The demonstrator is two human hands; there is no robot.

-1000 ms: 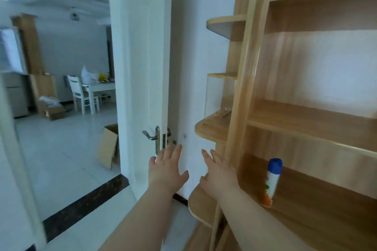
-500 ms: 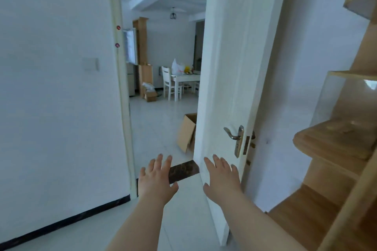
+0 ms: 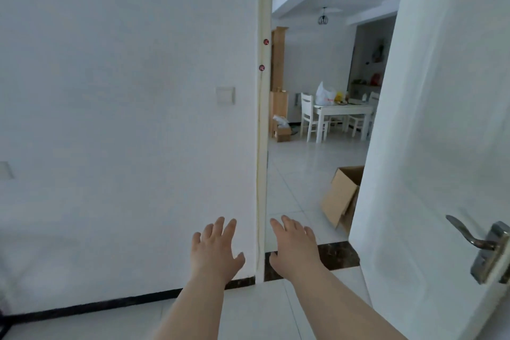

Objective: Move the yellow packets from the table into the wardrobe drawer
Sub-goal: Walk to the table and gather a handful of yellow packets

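Far beyond the open door, the table waits, while left hand and right hand, fingers spread, hold nothing; carrying seems unbegun.

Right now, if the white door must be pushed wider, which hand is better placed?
Probably right. The right hand hangs on the side of the open white door and its metal handle; the left hand is in front of the wall, past the door frame. Both hands are empty.
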